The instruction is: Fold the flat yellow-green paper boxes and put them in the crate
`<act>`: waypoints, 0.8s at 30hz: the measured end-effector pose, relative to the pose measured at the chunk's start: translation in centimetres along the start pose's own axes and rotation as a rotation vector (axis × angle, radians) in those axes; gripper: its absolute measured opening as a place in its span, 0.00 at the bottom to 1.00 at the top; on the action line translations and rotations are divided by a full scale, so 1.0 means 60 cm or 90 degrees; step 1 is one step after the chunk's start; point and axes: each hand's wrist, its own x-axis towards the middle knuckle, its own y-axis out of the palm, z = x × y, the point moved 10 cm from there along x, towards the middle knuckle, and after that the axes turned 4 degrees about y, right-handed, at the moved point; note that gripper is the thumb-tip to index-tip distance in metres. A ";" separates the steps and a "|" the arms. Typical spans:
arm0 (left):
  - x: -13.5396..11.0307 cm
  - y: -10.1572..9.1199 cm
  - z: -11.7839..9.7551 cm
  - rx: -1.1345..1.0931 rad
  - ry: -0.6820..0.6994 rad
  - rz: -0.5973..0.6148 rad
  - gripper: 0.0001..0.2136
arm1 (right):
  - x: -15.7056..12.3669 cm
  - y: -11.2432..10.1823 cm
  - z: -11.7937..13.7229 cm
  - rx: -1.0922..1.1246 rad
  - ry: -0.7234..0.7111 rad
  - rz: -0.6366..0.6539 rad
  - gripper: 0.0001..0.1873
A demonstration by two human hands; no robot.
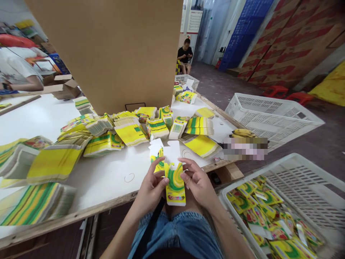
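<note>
Both my hands hold one small yellow-and-green carton upright over my lap, just off the near edge of the white table. My left hand grips its left side with the fingers closed on it. My right hand pinches its right side. The carton's white top flaps stand up and apart. Stacks of flat yellow-green carton blanks lie across the table beyond my hands.
A white plastic crate at my right holds several folded cartons. Another white crate stands tilted behind it. A big brown cardboard sheet rises at the table's back. A seated person is far off; another person's arm is at left.
</note>
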 end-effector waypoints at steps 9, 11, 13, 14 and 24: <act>-0.013 0.018 0.025 -0.072 -0.053 0.098 0.19 | 0.000 -0.015 0.011 -0.111 -0.058 -0.011 0.13; -0.011 0.017 0.028 -0.084 -0.052 0.090 0.28 | 0.001 -0.024 0.007 -0.068 -0.061 -0.047 0.11; -0.010 0.018 0.028 -0.074 -0.052 0.093 0.31 | 0.003 -0.030 0.003 -0.053 -0.059 -0.061 0.16; -0.009 0.018 0.028 -0.059 -0.052 0.096 0.30 | 0.003 -0.030 0.006 -0.074 -0.070 -0.052 0.16; -0.001 0.002 0.046 0.046 -0.015 0.009 0.24 | -0.001 -0.022 -0.019 -0.180 0.076 0.014 0.21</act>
